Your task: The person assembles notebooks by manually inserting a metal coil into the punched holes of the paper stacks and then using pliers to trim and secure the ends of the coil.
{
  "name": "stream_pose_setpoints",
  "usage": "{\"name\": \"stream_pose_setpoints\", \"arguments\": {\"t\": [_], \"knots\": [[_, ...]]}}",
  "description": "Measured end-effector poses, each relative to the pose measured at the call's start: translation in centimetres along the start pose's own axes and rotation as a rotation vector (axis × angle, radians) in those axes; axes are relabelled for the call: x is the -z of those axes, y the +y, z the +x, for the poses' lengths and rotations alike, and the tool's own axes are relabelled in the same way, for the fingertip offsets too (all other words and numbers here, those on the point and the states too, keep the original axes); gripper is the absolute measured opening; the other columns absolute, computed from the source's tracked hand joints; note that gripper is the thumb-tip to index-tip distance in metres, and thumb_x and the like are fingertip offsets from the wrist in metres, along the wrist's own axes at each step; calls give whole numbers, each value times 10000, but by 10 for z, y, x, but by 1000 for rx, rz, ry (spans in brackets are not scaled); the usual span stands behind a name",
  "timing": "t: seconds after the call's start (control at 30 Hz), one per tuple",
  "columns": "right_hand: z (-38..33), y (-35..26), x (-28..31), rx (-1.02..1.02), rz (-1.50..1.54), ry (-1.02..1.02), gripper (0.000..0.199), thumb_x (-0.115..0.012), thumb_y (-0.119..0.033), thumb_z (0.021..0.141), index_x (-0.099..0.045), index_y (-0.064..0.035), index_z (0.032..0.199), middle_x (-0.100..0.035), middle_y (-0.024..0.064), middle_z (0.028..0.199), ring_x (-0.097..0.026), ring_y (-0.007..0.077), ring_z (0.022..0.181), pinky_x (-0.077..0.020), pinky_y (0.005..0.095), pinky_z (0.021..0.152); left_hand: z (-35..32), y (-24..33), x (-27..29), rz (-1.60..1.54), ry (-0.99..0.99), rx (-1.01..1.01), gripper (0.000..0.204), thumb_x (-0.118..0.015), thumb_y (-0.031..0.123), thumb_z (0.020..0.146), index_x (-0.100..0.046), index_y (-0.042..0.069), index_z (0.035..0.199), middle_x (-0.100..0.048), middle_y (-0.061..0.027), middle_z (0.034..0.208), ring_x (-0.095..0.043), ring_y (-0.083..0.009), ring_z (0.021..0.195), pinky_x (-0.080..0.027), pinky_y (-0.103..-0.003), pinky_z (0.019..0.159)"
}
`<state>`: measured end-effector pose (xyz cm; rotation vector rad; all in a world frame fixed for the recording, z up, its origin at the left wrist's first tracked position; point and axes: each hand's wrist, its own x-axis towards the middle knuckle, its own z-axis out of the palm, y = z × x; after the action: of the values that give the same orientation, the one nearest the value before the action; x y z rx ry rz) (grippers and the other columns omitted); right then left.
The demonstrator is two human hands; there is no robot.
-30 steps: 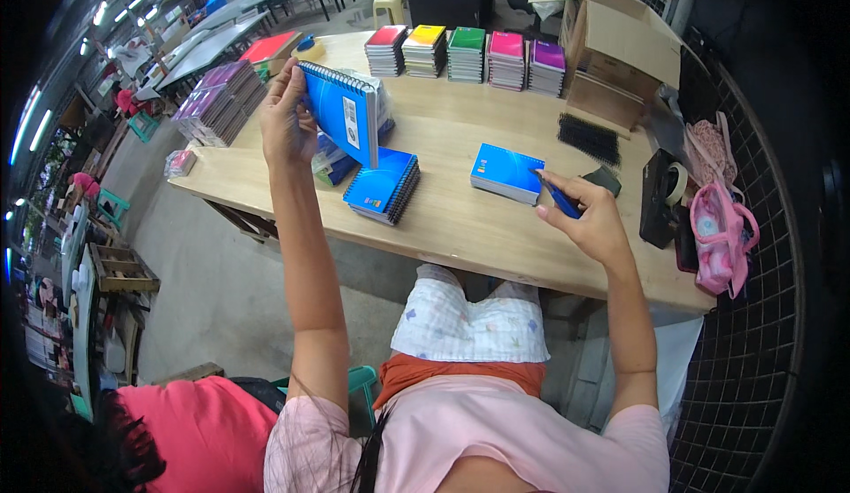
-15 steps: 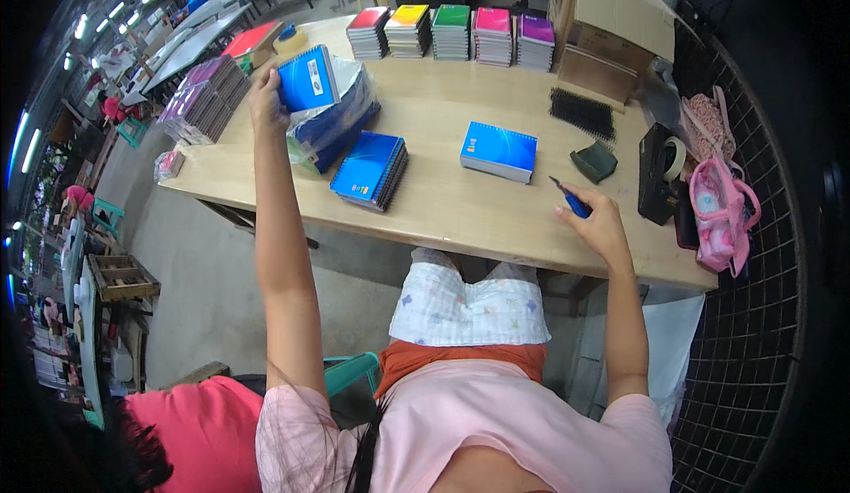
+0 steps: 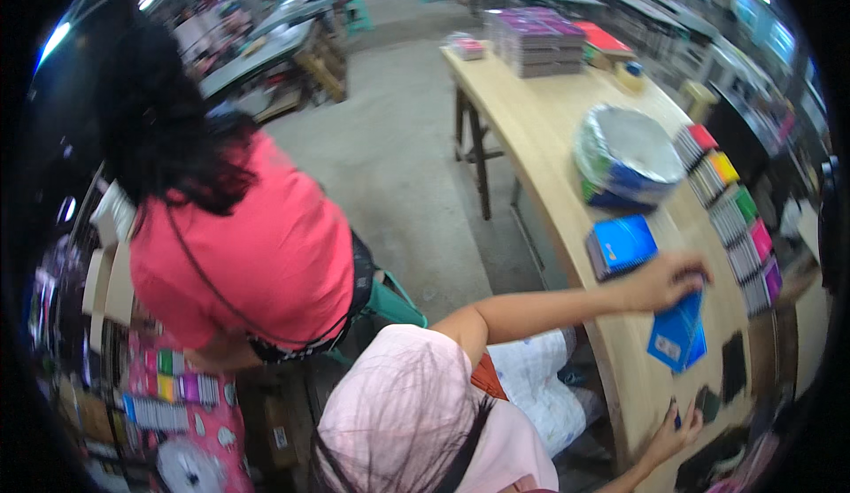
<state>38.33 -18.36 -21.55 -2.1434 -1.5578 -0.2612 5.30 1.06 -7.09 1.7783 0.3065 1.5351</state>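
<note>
A blue spiral notebook (image 3: 670, 338) hangs from my left hand (image 3: 664, 282), whose fingers are closed on its edge. It is over a stack of blue notebooks (image 3: 696, 349) and partly covers it. My right hand (image 3: 675, 438), near the table's front edge, is closed round a small blue-handled tool (image 3: 677, 419) with a dark tip; blur hides its exact kind. A thicker stack of blue notebooks (image 3: 622, 243) sits beyond my left forearm. Past that stands an opened plastic bag (image 3: 627, 152), white, green and blue. A dark green piece (image 3: 707, 402) lies by my right hand.
Several notebook stacks (image 3: 733, 205) in different colours line the table's (image 3: 522, 126) far side. Bundled purple stacks (image 3: 540, 40) and a tape roll (image 3: 630, 75) stand at its other end. A dark coil bundle (image 3: 733, 366) lies near the green piece. Close on my left is a person in pink (image 3: 252, 245).
My view has swung left, bringing the person in pink into sight. My left hand has carried the notebook from beside the bag to over the stack. My right hand still holds the tool.
</note>
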Motion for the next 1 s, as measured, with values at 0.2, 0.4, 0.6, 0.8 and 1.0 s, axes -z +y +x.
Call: {"name": "stream_pose_setpoints", "arguments": {"t": [0.2,0.4,0.6,0.8,1.0], "knots": [[-11,-167,38,-346,1549,-512,625,-473,-534,1014,-417,-144,1498,-566,117,1204,-561,82,787,-424,172,513,-69,53,-6,425,36,-273,128,-663,147,843,-677,119,966,-629,9,912,-578,-242,863,-396,-475,857],[23,-198,23,-391,1977,-475,602,-494,-393,1024,-353,-43,1494,-449,175,1446,-520,304,1260,-489,407,998,-118,37,-1,406,-59,-480,136,-680,160,843,-716,211,964,-656,41,973,-573,-224,891,-379,-572,895],[45,-201,-2,-320,1663,-371,551,-568,-174,959,-390,-51,1466,-470,216,1395,-550,314,1209,-496,406,1003,-143,7,27,418,-123,-379,109,-646,232,913,-726,212,985,-668,2,1076,-577,-269,1023,-339,-634,988],[76,-207,-37,-317,1596,-276,534,-573,-146,956,-406,-55,1455,-483,195,1387,-541,292,1209,-484,395,991,-138,22,74,469,95,-35,371,-608,398,953,-643,160,1235,-494,-159,1368,-450,-372,1250,-301,-598,1074],[126,-255,-65,-339,1630,-269,482,-577,-181,965,-469,-12,1404,-499,183,1382,-535,291,1218,-460,436,1012,-121,-41,123,517,689,290,558,-568,359,984,-441,67,1442,-363,-189,1476,-374,-388,1363,-268,-472,1151]]}}
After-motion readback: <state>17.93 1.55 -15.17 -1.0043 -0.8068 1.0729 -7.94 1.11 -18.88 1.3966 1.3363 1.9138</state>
